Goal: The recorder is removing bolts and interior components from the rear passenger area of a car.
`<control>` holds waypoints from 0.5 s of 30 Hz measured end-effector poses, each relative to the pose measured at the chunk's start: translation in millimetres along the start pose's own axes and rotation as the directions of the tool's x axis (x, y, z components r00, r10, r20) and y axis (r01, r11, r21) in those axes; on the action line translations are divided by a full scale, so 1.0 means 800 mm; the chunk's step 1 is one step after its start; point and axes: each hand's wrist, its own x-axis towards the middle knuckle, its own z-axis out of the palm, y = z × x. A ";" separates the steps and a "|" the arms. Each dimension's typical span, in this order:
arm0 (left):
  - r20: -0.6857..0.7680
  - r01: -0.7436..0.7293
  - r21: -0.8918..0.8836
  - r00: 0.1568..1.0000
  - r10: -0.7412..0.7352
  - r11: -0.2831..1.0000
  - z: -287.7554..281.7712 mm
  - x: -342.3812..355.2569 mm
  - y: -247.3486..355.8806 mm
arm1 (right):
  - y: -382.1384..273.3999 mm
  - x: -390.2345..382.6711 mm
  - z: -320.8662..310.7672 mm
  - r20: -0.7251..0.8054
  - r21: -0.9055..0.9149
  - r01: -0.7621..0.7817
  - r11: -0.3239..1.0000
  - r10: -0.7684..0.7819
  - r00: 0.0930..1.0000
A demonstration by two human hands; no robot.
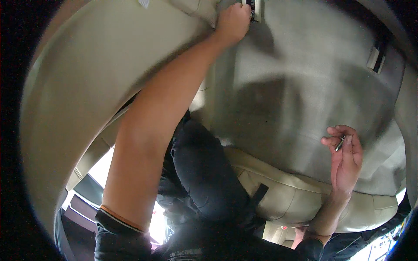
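Fitting (254, 8) of dark and pale plastic sat at the top centre of the frame, recessed in the grey fabric panel (296, 87), apparently the carpeted back of a folded car seat. The left hand (234, 21) was closed in a fist against the fitting, knuckles outward; whether it gripped a tool could not be told. The right hand (346, 158), at the right of the frame, was half open and pinched a small dark metal piece (339, 143), likely a screw or bit, between thumb and fingertips.

Judgement: work at the fitting called for steady, square pressure from the left hand, with the metal piece kept secure in the right so it did not drop into the seat gap.

A second plastic clip (377, 55) sat at the upper right of the panel. A beige leather seat cushion (278, 191) lay below centre, with a black strap (260, 191) across it. The person's dark-trousered leg (200, 174) crowded the lower centre, and a beige trim panel (100, 65) hemmed in the left forearm.
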 end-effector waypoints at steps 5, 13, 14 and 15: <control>0.021 0.138 -0.038 0.990 -0.138 0.990 0.013 -0.022 0.020 | 0.001 -0.002 -0.006 -0.007 -0.009 -0.022 1.000 0.022 1.000; -0.061 0.155 -0.061 0.985 -0.159 0.986 0.017 -0.018 0.018 | 0.001 0.000 -0.002 0.019 -0.004 -0.002 1.000 0.002 1.000; -0.053 0.169 -0.069 0.984 -0.173 0.983 0.016 -0.018 0.019 | 0.000 0.000 -0.001 0.011 0.003 -0.010 1.000 0.010 1.000; -0.052 0.170 -0.070 0.983 -0.174 0.983 0.015 -0.017 0.020 | 0.000 -0.001 -0.001 0.005 0.012 -0.019 1.000 0.019 1.000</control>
